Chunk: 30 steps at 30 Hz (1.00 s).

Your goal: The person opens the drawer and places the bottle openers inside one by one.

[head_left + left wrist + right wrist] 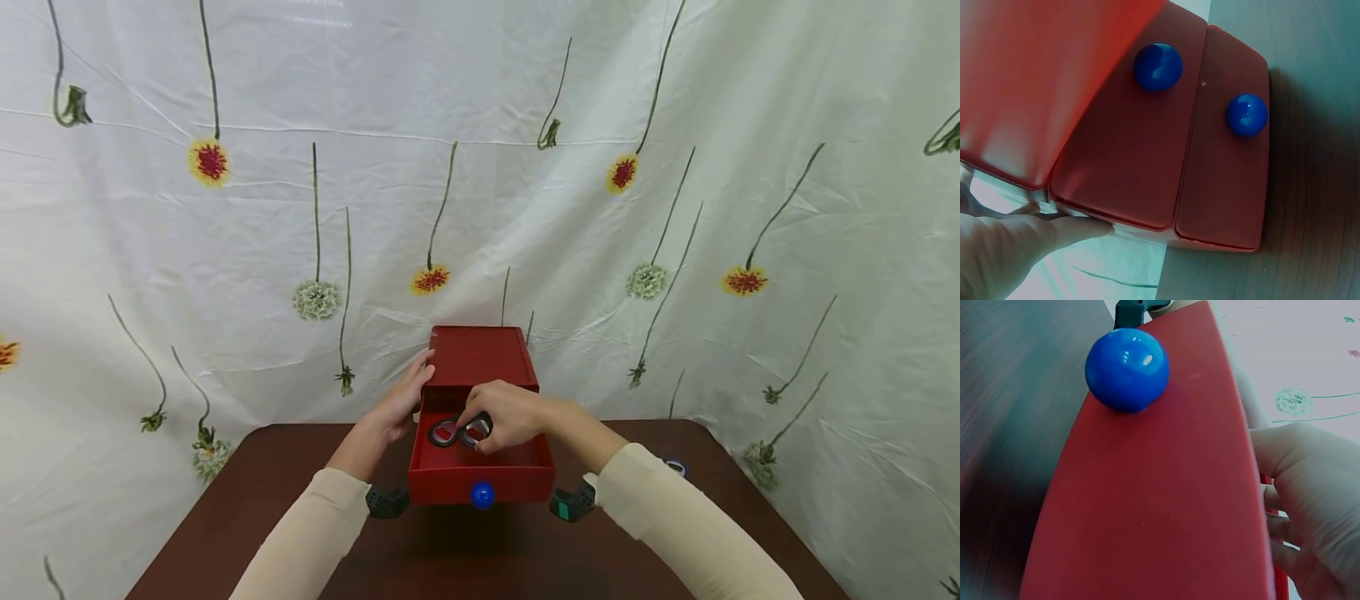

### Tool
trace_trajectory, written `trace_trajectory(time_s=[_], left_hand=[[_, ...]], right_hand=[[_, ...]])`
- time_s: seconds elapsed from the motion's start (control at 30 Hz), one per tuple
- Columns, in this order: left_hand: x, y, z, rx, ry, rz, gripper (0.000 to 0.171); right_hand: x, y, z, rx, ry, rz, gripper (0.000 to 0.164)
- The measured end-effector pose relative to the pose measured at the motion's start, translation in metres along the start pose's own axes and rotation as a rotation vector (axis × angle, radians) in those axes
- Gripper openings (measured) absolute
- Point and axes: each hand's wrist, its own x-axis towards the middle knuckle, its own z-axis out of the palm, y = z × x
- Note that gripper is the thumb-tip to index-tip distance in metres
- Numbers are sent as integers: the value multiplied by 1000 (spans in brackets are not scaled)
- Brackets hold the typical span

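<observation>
A red cabinet [483, 354] stands on the table with its top drawer [480, 485] pulled out by a blue knob [483, 495]. Inside lie two dark round rings side by side, a left ring [432, 434] and a right ring [489, 427], with pale inner rims. My right hand [510, 415] reaches over the drawer and pinches the right ring between curled fingers and thumb; its fingertips are hidden behind the drawer front in the right wrist view. My left hand [405, 398] rests along the cabinet's left side, fingers extended, thumb [1082, 230] against the side wall.
Two lower drawers, a middle drawer [1129, 144] and a bottom drawer [1225, 181], stay closed under the open one. A small blue-and-white ring [676, 467] lies on the brown table [300, 467], right of the cabinet beyond my right forearm. A flowered white curtain [480, 208] hangs behind.
</observation>
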Motion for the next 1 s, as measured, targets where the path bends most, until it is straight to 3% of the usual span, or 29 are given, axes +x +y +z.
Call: trace_trajectory(time_s=[0.27, 0.5, 0.77, 1.0], left_hand=[[0, -1, 2, -4, -6, 2, 59], [0, -1, 0, 0, 8, 1, 58], [0, -3, 2, -10, 1, -5, 59], [1, -1, 0, -8, 6, 2, 58]], right_hand=[[0, 3, 4, -51, 108, 65, 26], [-4, 5, 1, -36, 155, 19, 33], [-23, 18, 0, 1, 220, -17, 33], [-46, 29, -7, 53, 239, 40, 35]])
